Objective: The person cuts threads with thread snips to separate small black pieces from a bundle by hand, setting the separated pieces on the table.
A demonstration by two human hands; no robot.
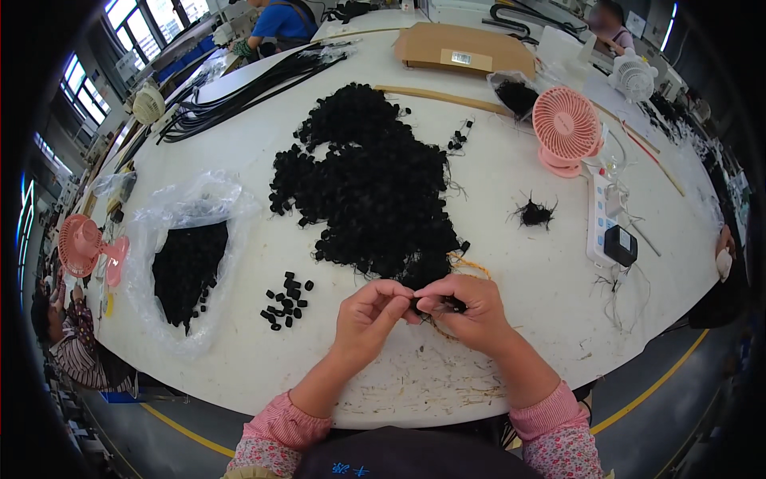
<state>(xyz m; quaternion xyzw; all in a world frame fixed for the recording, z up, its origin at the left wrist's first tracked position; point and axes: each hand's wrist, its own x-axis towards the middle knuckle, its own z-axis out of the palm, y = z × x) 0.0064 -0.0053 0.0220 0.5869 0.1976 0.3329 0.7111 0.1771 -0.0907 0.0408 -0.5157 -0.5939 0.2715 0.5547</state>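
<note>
Just in front of the black pile, my left hand (369, 318) and my right hand (475, 313) meet fingertip to fingertip. My left thumb and forefinger pinch a small black piece (414, 298), mostly hidden by the fingers. My right fingers are closed too, with a dark object (456, 304) showing between them; its kind is hidden. An orange cord (472, 265) runs beside and under my right hand. Beyond both hands spreads a large heap of small black cylindrical pieces (375, 184) with loose threads. Several similar pieces (287, 302) lie apart, left of my left hand.
A clear plastic bag (235, 239) of black pieces lies at left. At right are a pink fan (562, 128), a thread tuft (535, 213) and a power strip (600, 219). Farther back are a cardboard box (463, 48) and black tubing (239, 100). Other people sit around the table.
</note>
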